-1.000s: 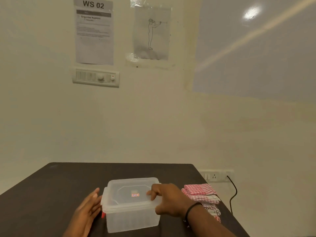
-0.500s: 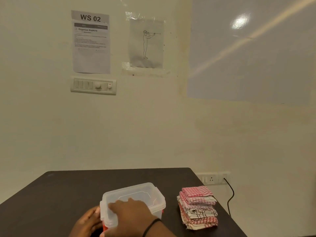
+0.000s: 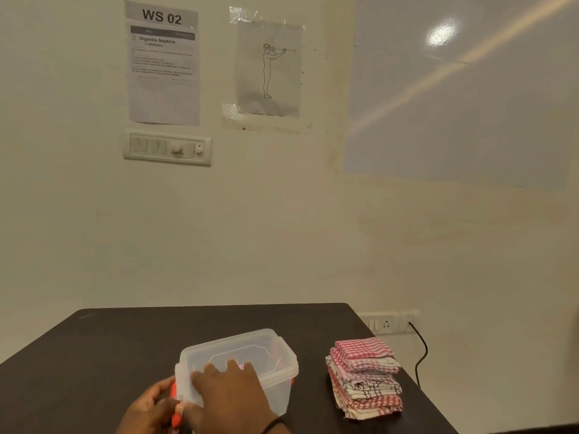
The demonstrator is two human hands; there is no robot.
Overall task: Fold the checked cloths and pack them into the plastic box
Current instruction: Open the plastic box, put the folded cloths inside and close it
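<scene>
A clear plastic box point(image 3: 275, 352) with its lid on stands on the dark table point(image 3: 119, 339), near the front edge. My right hand point(image 3: 232, 393) lies flat on the near left part of the lid, fingers spread. At the box's left end my left hand point(image 3: 147, 408) has its fingers curled around an orange latch point(image 3: 174, 405). A stack of folded red and white checked cloths point(image 3: 365, 377) sits to the right of the box, apart from it. Through the clear walls I see no cloths inside the box.
The table's right edge runs just past the cloth stack. A wall socket point(image 3: 387, 324) with a black cable point(image 3: 421, 355) is on the wall beyond that edge. Papers and a switch panel point(image 3: 167, 147) hang on the wall behind.
My right hand has moved from the lid's right side across to its near left part. The left hand has closed in on the orange latch, and the box has turned slightly.
</scene>
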